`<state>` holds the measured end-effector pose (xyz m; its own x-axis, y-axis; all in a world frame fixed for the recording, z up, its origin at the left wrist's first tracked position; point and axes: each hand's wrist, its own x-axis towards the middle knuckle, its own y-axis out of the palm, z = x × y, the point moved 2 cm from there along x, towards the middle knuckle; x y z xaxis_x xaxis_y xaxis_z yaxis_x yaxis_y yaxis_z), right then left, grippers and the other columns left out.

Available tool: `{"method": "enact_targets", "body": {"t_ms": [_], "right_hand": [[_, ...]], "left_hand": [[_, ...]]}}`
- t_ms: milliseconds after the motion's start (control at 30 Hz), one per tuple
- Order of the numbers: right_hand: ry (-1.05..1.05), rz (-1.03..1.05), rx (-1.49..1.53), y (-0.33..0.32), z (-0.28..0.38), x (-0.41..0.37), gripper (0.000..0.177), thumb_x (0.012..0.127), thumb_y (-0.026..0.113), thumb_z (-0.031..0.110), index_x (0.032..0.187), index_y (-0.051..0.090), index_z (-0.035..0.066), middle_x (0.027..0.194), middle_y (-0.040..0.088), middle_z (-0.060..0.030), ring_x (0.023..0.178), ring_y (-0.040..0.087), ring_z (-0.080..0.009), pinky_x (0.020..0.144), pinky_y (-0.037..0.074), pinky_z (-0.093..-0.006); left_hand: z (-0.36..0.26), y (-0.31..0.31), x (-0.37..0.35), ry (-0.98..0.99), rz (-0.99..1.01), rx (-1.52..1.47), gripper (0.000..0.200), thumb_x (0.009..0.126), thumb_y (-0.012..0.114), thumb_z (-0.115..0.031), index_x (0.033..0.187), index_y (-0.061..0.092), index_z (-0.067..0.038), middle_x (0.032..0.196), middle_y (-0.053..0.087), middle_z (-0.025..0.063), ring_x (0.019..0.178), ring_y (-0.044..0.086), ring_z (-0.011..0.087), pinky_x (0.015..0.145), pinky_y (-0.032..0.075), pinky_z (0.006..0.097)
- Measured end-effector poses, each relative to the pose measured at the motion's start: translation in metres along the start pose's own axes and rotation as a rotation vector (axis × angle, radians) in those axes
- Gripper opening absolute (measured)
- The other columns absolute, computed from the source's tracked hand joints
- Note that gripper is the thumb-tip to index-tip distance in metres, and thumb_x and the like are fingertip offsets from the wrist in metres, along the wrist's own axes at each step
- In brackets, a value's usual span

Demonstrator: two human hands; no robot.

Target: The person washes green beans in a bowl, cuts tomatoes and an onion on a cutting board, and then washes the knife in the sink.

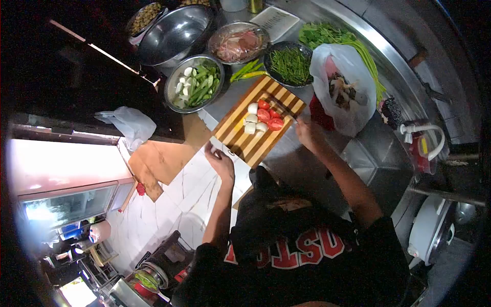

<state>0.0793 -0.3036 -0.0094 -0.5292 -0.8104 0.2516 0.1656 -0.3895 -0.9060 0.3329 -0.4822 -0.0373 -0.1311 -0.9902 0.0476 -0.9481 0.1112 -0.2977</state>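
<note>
A striped wooden cutting board [245,141] lies at an angle over the counter's near edge. On it are cut red tomatoes [263,114] and peeled white pieces [250,128]. My left hand [222,165] is at the board's near left corner, its fingers curled on the edge by a pale piece that I cannot identify. My right hand [308,135] is closed at the right edge, around what looks like the handle of a knife [284,113]; its blade is hard to make out beside the tomatoes.
Behind the board stand a bowl of cut green vegetables [203,86], a covered bowl of meat [238,43], a dark bowl of green beans [289,63] and a large empty metal bowl [178,34]. Right of them is an open plastic bag [361,105]. A sink [365,158] lies right.
</note>
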Motion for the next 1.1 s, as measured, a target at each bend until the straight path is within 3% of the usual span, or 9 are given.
{"method": "enact_targets", "body": {"t_ms": [100, 267, 333, 467, 533, 767, 867, 967, 1100], "right_hand": [[0.036, 0.002, -0.044, 0.000, 0.005, 0.002, 0.020, 0.079, 0.054, 0.018, 0.090, 0.059, 0.001, 0.052, 0.055, -0.0151, 0.047, 0.057, -0.0317, 0.045, 0.044, -0.0435], [0.086, -0.061, 0.039, 0.012, 0.006, 0.004, 0.024, 0.078, 0.057, 0.019, 0.093, 0.056, 0.000, 0.054, 0.057, -0.0145, 0.049, 0.057, -0.0317, 0.047, 0.043, -0.0451], [0.131, -0.099, 0.008, 0.021, 0.002, 0.002, 0.035, 0.082, 0.056, 0.010, 0.110, 0.045, -0.007, 0.081, 0.057, -0.0253, 0.075, 0.058, -0.0381, 0.062, 0.047, -0.0452], [0.043, -0.285, -0.040, 0.018, 0.007, 0.012, 0.037, 0.080, 0.058, 0.011, 0.112, 0.046, -0.004, 0.095, 0.055, -0.0246, 0.087, 0.055, -0.0379, 0.070, 0.046, -0.0445], [0.233, 0.123, -0.040, 0.008, 0.013, 0.012, 0.039, 0.078, 0.059, 0.011, 0.112, 0.047, -0.001, 0.099, 0.053, -0.0228, 0.091, 0.054, -0.0367, 0.074, 0.046, -0.0425], [0.069, -0.254, -0.127, -0.002, 0.020, 0.001, 0.033, 0.077, 0.058, 0.010, 0.109, 0.051, 0.003, 0.099, 0.053, -0.0188, 0.087, 0.054, -0.0345, 0.071, 0.046, -0.0424], [0.244, -0.499, 0.530, -0.020, 0.027, -0.001, 0.031, 0.076, 0.059, 0.010, 0.106, 0.052, 0.003, 0.099, 0.054, -0.0170, 0.086, 0.054, -0.0343, 0.069, 0.046, -0.0419], [0.260, -0.287, -0.257, -0.037, 0.027, 0.016, 0.029, 0.076, 0.062, 0.014, 0.101, 0.052, 0.002, 0.094, 0.056, -0.0162, 0.085, 0.056, -0.0340, 0.069, 0.046, -0.0415], [0.397, -0.294, 0.463, 0.000, -0.018, 0.046, 0.020, 0.079, 0.061, 0.017, 0.090, 0.055, 0.003, 0.080, 0.060, -0.0109, 0.073, 0.059, -0.0248, 0.065, 0.046, -0.0368]], "left_hand": [[-0.007, -0.002, -0.014, -0.632, 0.226, -0.542, 0.030, 0.089, 0.041, -0.008, 0.118, 0.039, -0.005, 0.099, 0.053, 0.0112, 0.084, 0.056, 0.0223, 0.069, 0.049, 0.0342], [-0.008, 0.000, -0.004, -0.736, 0.343, -0.493, 0.024, 0.089, 0.047, -0.017, 0.110, 0.041, -0.008, 0.085, 0.053, 0.0070, 0.074, 0.056, 0.0213, 0.063, 0.051, 0.0379], [-0.005, -0.002, 0.000, -0.745, 0.385, -0.477, 0.026, 0.089, 0.048, -0.018, 0.111, 0.040, -0.007, 0.090, 0.054, 0.0089, 0.074, 0.057, 0.0224, 0.064, 0.051, 0.0379], [-0.004, -0.009, 0.019, -0.721, 0.370, -0.405, 0.031, 0.089, 0.049, -0.021, 0.115, 0.039, -0.008, 0.097, 0.054, 0.0104, 0.077, 0.057, 0.0229, 0.064, 0.050, 0.0350], [0.013, -0.012, 0.040, -0.486, 0.331, -0.231, 0.028, 0.089, 0.048, -0.019, 0.114, 0.041, -0.008, 0.095, 0.054, 0.0077, 0.080, 0.053, 0.0165, 0.065, 0.045, 0.0298], [0.013, -0.020, 0.098, -0.305, 0.108, -0.258, 0.024, 0.086, 0.047, -0.002, 0.110, 0.045, -0.001, 0.097, 0.053, 0.0060, 0.084, 0.050, 0.0130, 0.075, 0.040, 0.0233], [-0.015, -0.021, 0.098, -0.114, 0.047, -0.216, 0.025, 0.085, 0.046, 0.003, 0.110, 0.044, 0.000, 0.104, 0.052, 0.0087, 0.094, 0.050, 0.0169, 0.084, 0.039, 0.0260], [-0.012, -0.015, 0.105, -0.262, 0.108, -0.316, 0.027, 0.089, 0.046, -0.005, 0.115, 0.040, -0.002, 0.110, 0.049, 0.0107, 0.092, 0.052, 0.0166, 0.079, 0.045, 0.0301], [-0.015, -0.002, 0.130, -0.296, 0.092, -0.506, 0.035, 0.091, 0.046, -0.014, 0.120, 0.029, -0.004, 0.110, 0.047, 0.0118, 0.085, 0.054, 0.0191, 0.072, 0.049, 0.0330]]}}
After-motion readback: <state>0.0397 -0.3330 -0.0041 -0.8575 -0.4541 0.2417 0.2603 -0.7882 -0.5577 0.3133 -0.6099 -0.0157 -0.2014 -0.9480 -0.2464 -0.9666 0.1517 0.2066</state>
